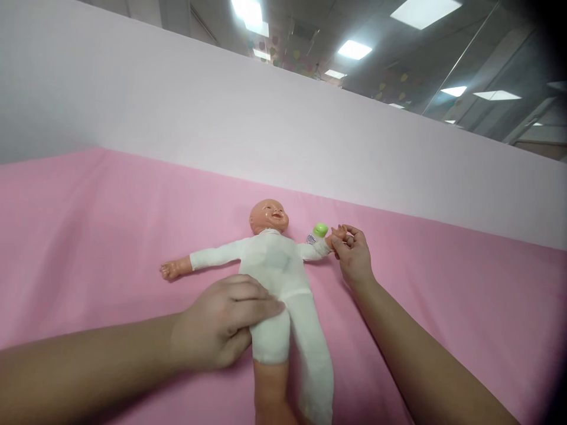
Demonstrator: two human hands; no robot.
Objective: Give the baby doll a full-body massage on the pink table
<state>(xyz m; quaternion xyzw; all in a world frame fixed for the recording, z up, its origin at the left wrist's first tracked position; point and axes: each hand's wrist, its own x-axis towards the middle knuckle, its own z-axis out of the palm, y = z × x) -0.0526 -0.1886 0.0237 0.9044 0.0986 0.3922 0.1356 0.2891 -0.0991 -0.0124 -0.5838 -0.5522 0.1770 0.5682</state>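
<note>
A baby doll (274,265) in a white bodysuit lies on its back on a pink cloth (88,224), arms spread. My left hand (225,321) is wrapped round the doll's hip and upper leg, fingers over the white fabric. My right hand (352,254) pinches the doll's small hand at the end of its sleeve. A small bottle with a green cap (318,232) lies just behind that doll arm, beside my right fingers. One bare doll leg sticks out of the suit at the bottom; the other leg is still covered.
A pale pink partition wall (266,124) stands right behind the cloth. Above it show a ceiling with light panels (354,50) and glass walls.
</note>
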